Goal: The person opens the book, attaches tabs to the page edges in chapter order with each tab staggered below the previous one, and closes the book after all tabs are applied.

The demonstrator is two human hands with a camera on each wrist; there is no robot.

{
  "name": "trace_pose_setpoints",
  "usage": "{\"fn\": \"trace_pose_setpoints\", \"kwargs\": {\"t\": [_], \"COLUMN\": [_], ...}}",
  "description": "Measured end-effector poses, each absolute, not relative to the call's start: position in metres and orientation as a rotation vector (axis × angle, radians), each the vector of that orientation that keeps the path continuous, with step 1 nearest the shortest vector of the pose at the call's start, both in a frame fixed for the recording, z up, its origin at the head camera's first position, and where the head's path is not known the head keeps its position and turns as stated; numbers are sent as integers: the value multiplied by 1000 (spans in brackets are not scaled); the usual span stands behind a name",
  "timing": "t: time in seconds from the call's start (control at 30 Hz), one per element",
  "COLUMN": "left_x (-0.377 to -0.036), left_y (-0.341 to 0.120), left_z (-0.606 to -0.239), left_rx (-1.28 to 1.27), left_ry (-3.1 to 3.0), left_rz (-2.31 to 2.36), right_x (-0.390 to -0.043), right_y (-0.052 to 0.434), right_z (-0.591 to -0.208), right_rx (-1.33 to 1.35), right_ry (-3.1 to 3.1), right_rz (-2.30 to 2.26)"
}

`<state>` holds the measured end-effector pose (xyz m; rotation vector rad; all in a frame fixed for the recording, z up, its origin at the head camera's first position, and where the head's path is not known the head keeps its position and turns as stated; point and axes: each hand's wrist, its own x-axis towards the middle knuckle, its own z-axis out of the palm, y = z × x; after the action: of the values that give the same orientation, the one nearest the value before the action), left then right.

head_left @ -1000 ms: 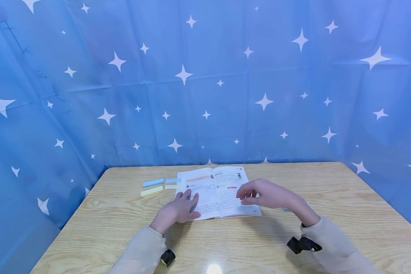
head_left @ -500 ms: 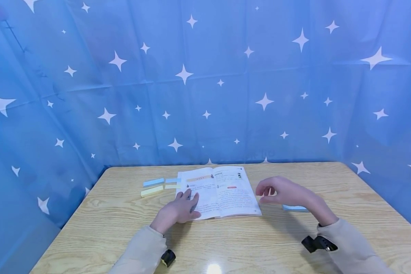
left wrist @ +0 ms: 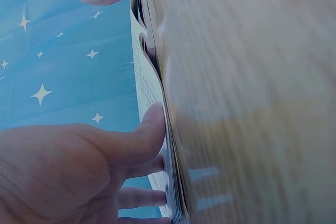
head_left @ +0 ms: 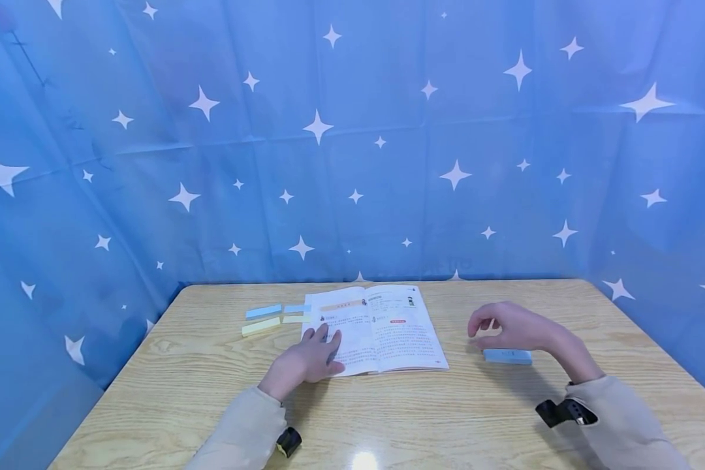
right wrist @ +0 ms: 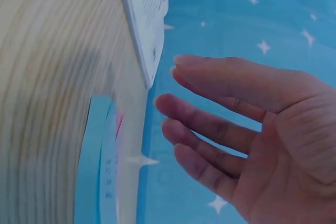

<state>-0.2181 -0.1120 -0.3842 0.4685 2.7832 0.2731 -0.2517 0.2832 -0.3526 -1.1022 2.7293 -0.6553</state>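
The open textbook (head_left: 408,343) is pressed, presumably for flatness, by the spread left hand (head_left: 313,361); nothing visible is pinched by the loosely curved right hand (head_left: 514,326).

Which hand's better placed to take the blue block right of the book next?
Right, probably: the right hand is raised close to the blue block, holding nothing; the left hand rests on the open book, farther away.

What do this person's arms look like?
The left sleeve and right sleeve are pale beige; a blocky left black device and a right black device show beside them. The left grip and right grip are ungloved.
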Motion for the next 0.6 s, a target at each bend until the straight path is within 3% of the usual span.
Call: {"fn": "trace_pose_setpoints", "kwargs": {"t": [0.6], "left_x": [-218], "left_y": [-111], "left_z": [-382], "left_rx": [473], "left_ry": [2788], "left_rz": [231], "right_x": [-264], "right_y": [305], "right_z": [-370], "right_rx": [-1010], "right_ry": [2763], "right_rz": [-614]}}
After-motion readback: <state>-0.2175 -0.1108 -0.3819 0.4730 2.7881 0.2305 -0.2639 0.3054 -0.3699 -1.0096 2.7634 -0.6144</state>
